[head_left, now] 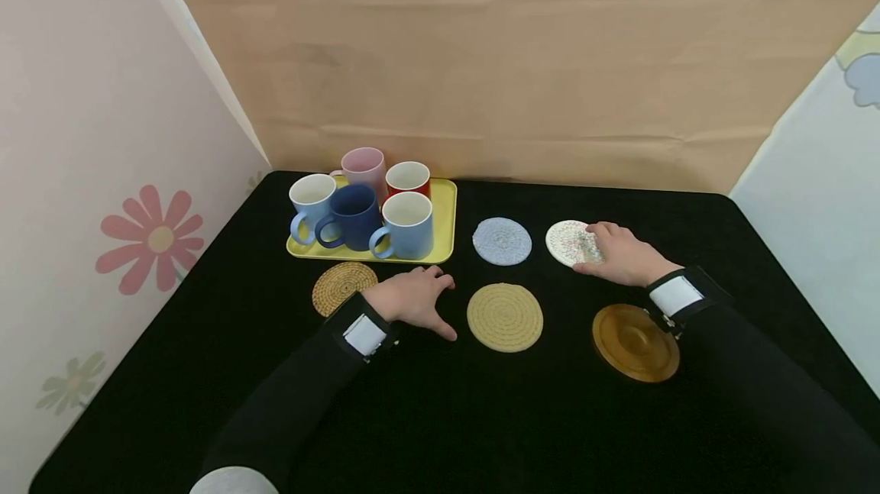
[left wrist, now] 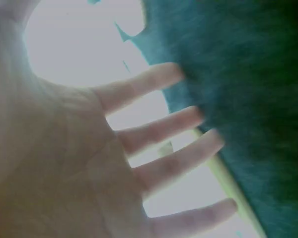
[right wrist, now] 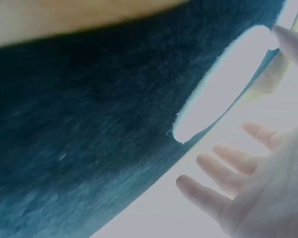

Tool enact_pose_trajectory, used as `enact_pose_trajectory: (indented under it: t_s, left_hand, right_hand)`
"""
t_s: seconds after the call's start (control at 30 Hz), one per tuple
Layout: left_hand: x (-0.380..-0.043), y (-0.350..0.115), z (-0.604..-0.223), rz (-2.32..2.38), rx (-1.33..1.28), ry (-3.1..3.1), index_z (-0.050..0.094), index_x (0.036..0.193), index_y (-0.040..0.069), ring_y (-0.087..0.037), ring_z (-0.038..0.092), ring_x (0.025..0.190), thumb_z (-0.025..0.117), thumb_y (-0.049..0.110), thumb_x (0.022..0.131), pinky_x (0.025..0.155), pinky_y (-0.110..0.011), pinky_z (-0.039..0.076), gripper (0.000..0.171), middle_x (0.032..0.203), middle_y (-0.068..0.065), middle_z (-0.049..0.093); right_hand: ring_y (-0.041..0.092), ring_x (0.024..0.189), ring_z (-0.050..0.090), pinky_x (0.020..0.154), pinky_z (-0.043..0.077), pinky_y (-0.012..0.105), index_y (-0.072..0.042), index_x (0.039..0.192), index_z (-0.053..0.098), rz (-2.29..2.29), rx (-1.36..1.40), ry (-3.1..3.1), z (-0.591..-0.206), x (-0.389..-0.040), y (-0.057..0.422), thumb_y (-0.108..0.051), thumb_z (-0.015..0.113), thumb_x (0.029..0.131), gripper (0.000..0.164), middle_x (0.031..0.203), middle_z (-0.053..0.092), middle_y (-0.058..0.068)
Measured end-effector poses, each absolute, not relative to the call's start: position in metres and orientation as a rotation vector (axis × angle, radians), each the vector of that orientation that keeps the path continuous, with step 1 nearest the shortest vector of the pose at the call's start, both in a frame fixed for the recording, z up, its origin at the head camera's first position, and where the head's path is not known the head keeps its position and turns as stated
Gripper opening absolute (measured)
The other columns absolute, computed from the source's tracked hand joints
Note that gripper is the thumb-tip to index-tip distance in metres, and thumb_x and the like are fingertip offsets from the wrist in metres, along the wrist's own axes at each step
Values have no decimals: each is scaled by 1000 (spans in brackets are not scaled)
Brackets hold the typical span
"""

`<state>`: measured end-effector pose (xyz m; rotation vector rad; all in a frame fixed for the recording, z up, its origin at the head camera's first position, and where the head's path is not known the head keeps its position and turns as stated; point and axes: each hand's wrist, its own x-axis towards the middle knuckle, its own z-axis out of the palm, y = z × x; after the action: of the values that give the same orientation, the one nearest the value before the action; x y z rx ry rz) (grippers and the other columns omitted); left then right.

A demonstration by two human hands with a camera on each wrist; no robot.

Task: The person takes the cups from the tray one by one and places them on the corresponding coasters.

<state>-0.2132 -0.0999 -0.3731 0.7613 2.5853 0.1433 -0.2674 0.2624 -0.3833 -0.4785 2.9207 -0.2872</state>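
Note:
In the head view my left hand (head_left: 411, 298) hovers between a brown woven coaster (head_left: 341, 285) and a beige round coaster (head_left: 505, 317), fingers spread and holding nothing. The left wrist view shows its fingers (left wrist: 156, 134) straight and apart. My right hand (head_left: 622, 253) reaches over the right side of a white speckled coaster (head_left: 569, 242), hiding part of it. Seen from the right wrist, the fingers (right wrist: 223, 173) are extended, with the overexposed white coaster (right wrist: 221, 87) beyond them. A light blue coaster (head_left: 502, 241) lies to the left of the white one.
A yellow tray (head_left: 445, 219) at the back left bears several mugs, among them a dark blue mug (head_left: 355, 217), a pink mug (head_left: 364, 166) and a light blue mug (head_left: 408, 227). A brown wooden disc (head_left: 635, 345) lies below my right wrist. Paper screens border the black table (head_left: 481, 418).

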Motion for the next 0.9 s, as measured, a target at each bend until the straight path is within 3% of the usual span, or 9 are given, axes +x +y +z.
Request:
enact_pose_trajectory:
  t_s: [0.1,0.17,0.27,0.37,0.47,0.63,0.9]
  left_hand:
    - [-219,-89,-371,192,848,2648,54,133,15,-18,59,104,69,61,80,85,-33,49,71,124,-5,59]
    - [-220,-78,-373,231,956,2686,56,131,14,-15,59,102,66,61,83,84,-32,49,68,122,-4,60]
    - [-219,-60,-377,245,1111,2708,52,137,15,-18,53,116,62,63,84,94,-34,46,72,136,-6,51]
    - [-217,-42,-381,217,1192,2699,40,147,18,-24,38,134,63,67,82,105,-40,37,85,151,-9,34]
    - [-217,-30,-385,159,1193,2669,28,153,22,-26,27,141,64,72,76,107,-46,34,98,158,-9,22]
    - [-218,-19,-385,90,1111,2581,19,155,26,-26,22,142,67,74,72,104,-51,36,107,159,-8,17]
    - [-217,-14,-387,28,1034,2493,16,156,27,-28,16,144,73,68,71,105,-55,34,110,160,-8,14]
  right_hand:
    - [55,129,28,96,33,69,9,141,33,-286,-519,2936,-378,-248,270,-49,62,91,82,144,26,38]
    - [55,128,30,93,36,68,7,141,34,-309,-529,2940,-375,-234,275,-48,61,92,78,144,26,37]
    - [53,127,33,89,40,67,4,142,35,-358,-526,2928,-372,-213,283,-49,61,92,77,145,27,34]
    - [52,126,35,89,41,66,1,142,35,-405,-538,2918,-371,-192,290,-54,60,92,78,146,28,32]
    - [51,125,38,88,42,64,-1,141,37,-442,-566,2925,-372,-171,296,-54,61,90,78,146,30,30]
    - [50,122,40,85,44,64,0,140,39,-443,-578,2954,-378,-146,303,-53,66,88,79,144,33,29]
    - [53,120,39,78,48,62,3,144,33,-392,-551,2964,-392,-133,300,-63,72,77,102,144,30,33]
